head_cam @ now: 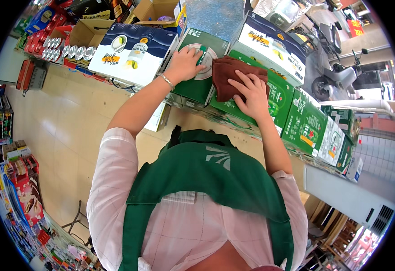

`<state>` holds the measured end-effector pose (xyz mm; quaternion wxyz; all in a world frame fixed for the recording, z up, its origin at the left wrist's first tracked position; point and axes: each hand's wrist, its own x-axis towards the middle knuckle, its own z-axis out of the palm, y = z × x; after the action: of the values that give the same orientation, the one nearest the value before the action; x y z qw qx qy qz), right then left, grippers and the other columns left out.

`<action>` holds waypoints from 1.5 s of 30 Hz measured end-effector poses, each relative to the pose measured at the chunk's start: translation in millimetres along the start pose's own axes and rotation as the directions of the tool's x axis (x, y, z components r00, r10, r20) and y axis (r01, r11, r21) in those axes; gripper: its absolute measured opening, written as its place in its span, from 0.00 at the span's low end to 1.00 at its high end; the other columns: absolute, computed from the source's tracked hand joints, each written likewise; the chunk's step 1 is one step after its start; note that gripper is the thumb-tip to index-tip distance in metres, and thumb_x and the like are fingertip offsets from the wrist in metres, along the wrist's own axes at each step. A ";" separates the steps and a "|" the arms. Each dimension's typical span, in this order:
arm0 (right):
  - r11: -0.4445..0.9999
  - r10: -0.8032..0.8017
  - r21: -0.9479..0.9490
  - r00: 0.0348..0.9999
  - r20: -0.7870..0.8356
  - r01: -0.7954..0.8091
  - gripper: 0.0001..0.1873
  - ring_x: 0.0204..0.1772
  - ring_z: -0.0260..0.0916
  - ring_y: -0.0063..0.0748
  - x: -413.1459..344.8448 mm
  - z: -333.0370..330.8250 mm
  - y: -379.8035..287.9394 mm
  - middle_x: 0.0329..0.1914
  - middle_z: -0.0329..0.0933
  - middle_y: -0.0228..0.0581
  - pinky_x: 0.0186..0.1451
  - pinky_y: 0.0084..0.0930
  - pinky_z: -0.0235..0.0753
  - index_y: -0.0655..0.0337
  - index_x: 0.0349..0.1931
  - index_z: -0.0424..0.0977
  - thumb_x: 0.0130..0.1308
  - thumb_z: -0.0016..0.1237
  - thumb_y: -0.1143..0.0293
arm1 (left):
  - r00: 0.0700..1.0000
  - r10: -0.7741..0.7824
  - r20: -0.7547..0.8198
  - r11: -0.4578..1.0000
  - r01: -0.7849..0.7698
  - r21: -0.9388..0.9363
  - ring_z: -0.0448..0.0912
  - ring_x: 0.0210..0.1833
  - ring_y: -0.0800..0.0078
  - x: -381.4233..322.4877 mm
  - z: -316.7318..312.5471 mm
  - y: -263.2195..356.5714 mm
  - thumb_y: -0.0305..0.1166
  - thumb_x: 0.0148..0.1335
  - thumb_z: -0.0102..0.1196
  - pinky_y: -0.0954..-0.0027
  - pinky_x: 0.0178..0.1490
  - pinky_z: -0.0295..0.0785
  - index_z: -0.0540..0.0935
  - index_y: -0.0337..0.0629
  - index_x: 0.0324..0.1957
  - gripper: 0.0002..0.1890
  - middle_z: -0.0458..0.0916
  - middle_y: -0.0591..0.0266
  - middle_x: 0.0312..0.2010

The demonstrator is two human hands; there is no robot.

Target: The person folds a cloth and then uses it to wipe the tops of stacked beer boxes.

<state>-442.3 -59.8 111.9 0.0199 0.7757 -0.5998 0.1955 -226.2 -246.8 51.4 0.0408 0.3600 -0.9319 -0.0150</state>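
Observation:
My left hand (185, 64) rests, fingers spread, on top of a dark green beer carton (194, 89) with a pale round print. A metal bangle circles that wrist. To its right, my right hand (251, 95) lies flat on a folded brown cloth (223, 79), pressing it against a green Heineken carton (280, 88). The cloth also touches the edge of the dark green carton. Whether the right fingers pinch the cloth is not visible; they lie over it. A white and navy Corona carton (133, 54) stands left of my left hand, and another Corona carton (272, 47) sits beyond the cloth.
More Heineken cartons (306, 125) continue the row rightward. Silver-topped cans (79, 52) stand in an open box at left. A white chest-like appliance (336, 189) is at lower right. Packed shelves (21, 189) line the left side. A scooter (340, 74) stands outside.

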 end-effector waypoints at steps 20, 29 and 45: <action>1.000 -0.007 -0.005 1.000 -0.015 0.007 0.26 0.61 0.65 0.45 0.8 3.9 3.6 0.68 0.69 0.32 0.63 0.42 0.63 0.42 0.56 0.77 0.52 0.57 0.63 | 0.954 -0.169 -0.248 0.977 0.195 0.084 0.65 0.64 0.57 15.6 42.7 16.7 0.58 0.65 0.48 0.48 0.64 0.58 0.69 0.58 0.68 0.32 0.67 0.55 0.66; 1.000 -0.003 -0.004 1.000 -0.024 0.003 0.26 0.62 0.65 0.45 -1.7 6.5 3.6 0.68 0.69 0.31 0.63 0.41 0.63 0.42 0.55 0.78 0.51 0.57 0.64 | 0.966 -0.157 -0.203 0.984 0.171 0.051 0.62 0.68 0.56 -10.6 37.9 23.0 0.59 0.64 0.49 0.44 0.66 0.55 0.66 0.56 0.70 0.35 0.62 0.58 0.70; 1.000 -0.005 -0.002 0.999 -0.031 0.005 0.26 0.61 0.65 0.44 -0.7 6.9 4.3 0.67 0.70 0.33 0.62 0.40 0.63 0.43 0.55 0.78 0.50 0.58 0.63 | 0.885 -0.208 -0.416 0.978 0.189 -0.086 0.67 0.61 0.57 7.4 43.1 26.3 0.52 0.56 0.60 0.51 0.62 0.58 0.76 0.57 0.61 0.30 0.72 0.58 0.62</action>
<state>-444.5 -62.2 104.4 0.0307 0.7741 -0.5975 0.2069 -253.0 -232.4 10.4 0.2476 0.4470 -0.8587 0.0390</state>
